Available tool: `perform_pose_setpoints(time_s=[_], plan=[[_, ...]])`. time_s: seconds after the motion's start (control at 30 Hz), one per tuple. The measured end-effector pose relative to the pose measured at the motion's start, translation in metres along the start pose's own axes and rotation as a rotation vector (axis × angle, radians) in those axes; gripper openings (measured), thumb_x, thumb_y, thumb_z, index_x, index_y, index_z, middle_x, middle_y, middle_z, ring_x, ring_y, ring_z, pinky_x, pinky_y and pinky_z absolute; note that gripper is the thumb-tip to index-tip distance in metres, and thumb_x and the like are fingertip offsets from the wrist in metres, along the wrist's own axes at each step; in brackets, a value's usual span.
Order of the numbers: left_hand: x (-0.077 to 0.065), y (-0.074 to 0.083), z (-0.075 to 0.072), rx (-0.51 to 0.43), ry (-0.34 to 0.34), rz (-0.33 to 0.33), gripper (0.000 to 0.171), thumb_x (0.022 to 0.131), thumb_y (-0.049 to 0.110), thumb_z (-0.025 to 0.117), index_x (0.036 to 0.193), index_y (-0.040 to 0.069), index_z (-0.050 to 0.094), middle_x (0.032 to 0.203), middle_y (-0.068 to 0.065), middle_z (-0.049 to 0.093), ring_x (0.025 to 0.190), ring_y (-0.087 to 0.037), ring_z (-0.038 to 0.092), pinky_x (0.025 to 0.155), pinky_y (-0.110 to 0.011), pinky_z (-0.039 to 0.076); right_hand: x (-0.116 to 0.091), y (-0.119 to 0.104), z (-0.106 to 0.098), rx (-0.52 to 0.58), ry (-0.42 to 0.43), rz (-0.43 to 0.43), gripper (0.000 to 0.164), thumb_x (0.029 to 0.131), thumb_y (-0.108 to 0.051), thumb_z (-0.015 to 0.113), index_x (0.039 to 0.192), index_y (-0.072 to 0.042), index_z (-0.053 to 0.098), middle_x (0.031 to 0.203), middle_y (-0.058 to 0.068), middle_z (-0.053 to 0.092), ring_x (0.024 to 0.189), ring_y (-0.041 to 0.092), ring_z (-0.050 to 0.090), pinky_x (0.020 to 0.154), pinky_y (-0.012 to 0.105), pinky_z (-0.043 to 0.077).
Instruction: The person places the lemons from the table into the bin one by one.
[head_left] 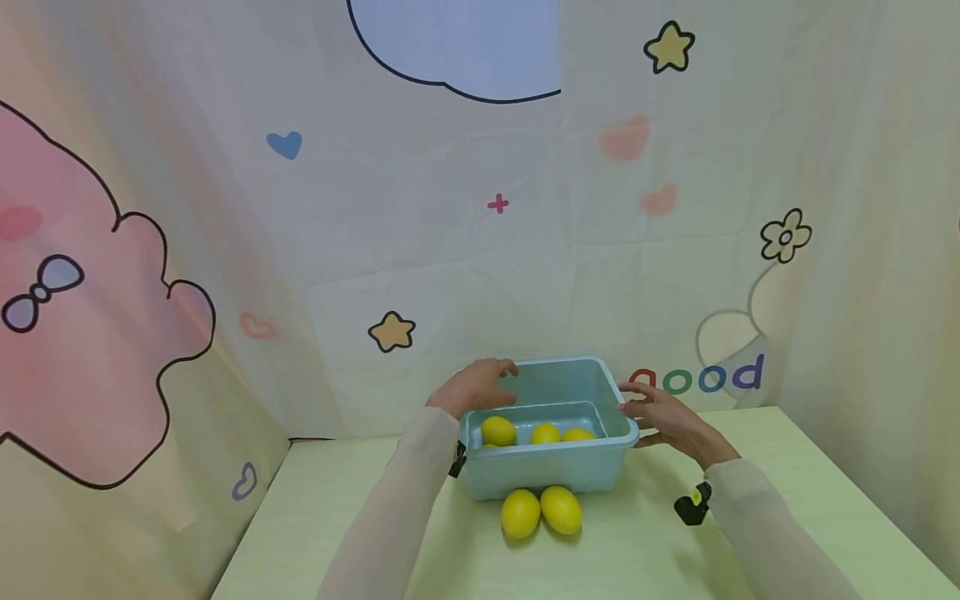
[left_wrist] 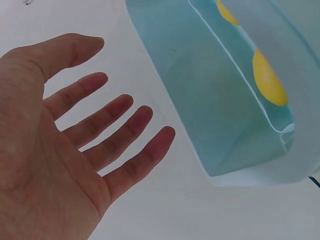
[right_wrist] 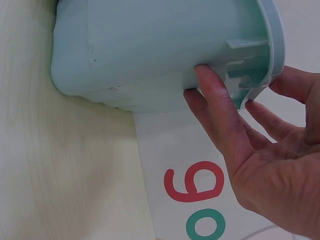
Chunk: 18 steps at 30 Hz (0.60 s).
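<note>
A light blue plastic bin (head_left: 540, 471) stands at the back of the table, with several lemons (head_left: 498, 431) lying inside; its front wall partly hides them. Two more lemons (head_left: 521, 514) lie side by side on the table in front of it. My left hand (head_left: 474, 387) is at the bin's back left corner. In the left wrist view that hand (left_wrist: 75, 130) has spread fingers, apart from the bin and holding nothing. At the bin's right end, my right hand (head_left: 671, 419) touches the rim and outer wall with spread, slightly bent fingers (right_wrist: 217, 95).
The pale wooden table (head_left: 337, 517) reaches back to a hanging cloth (head_left: 450, 250) printed with stars, hearts and letters. This cloth rises close behind the bin. Another stretch of curtain (head_left: 885, 250) hangs along the right side.
</note>
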<state>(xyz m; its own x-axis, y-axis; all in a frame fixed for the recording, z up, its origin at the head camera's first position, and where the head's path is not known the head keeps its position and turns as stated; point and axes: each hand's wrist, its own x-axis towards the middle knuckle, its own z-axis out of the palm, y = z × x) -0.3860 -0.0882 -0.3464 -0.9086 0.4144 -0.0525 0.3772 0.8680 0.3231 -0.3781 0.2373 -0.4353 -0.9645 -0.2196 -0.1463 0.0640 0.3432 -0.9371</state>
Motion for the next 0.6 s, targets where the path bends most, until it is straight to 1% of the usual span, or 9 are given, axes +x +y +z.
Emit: perform_pose_setpoints(time_s=[0.13, 0.33, 0.43, 0.6], plan=[[-0.006, 0.0, 0.001, 0.005, 0.02, 0.011, 0.047, 0.093, 0.032, 0.063, 0.138, 0.024, 0.053, 0.143, -0.003, 0.053, 0.126, -0.023, 0.053, 0.106, -0.042, 0.047, 0.001, 0.001, 0.001, -0.002, 0.003, 0.009, 0.065, 0.097, -0.026, 0.058, 0.153, -0.011, 0.028, 0.145, 0.029, 0.044, 0.115, 0.04, 0.062, 0.082, 0.043, 0.06], [-0.022, -0.003, 0.004, 0.032, 0.056, 0.047, 0.046, 0.095, 0.033, 0.06, 0.139, 0.023, 0.053, 0.145, -0.002, 0.051, 0.129, -0.022, 0.052, 0.108, -0.041, 0.045, 0.002, 0.005, 0.001, -0.003, -0.005, 0.001, 0.065, 0.098, -0.027, 0.058, 0.153, -0.011, 0.027, 0.145, 0.028, 0.045, 0.114, 0.038, 0.063, 0.082, 0.044, 0.06], [-0.029, -0.003, 0.002, 0.04, 0.078, 0.066, 0.046, 0.095, 0.033, 0.06, 0.139, 0.023, 0.053, 0.145, -0.003, 0.051, 0.129, -0.023, 0.052, 0.107, -0.042, 0.045, 0.001, 0.004, 0.001, -0.017, -0.004, -0.003, 0.066, 0.097, -0.028, 0.058, 0.153, -0.011, 0.028, 0.144, 0.028, 0.046, 0.114, 0.037, 0.063, 0.082, 0.043, 0.06], [-0.039, -0.001, 0.0, 0.042, 0.112, 0.069, 0.048, 0.094, 0.035, 0.061, 0.14, 0.023, 0.052, 0.148, -0.003, 0.048, 0.13, -0.025, 0.052, 0.106, -0.044, 0.046, 0.001, 0.002, 0.0, -0.022, -0.007, -0.009, 0.066, 0.098, -0.029, 0.058, 0.153, -0.011, 0.027, 0.144, 0.028, 0.046, 0.116, 0.039, 0.062, 0.082, 0.042, 0.06]])
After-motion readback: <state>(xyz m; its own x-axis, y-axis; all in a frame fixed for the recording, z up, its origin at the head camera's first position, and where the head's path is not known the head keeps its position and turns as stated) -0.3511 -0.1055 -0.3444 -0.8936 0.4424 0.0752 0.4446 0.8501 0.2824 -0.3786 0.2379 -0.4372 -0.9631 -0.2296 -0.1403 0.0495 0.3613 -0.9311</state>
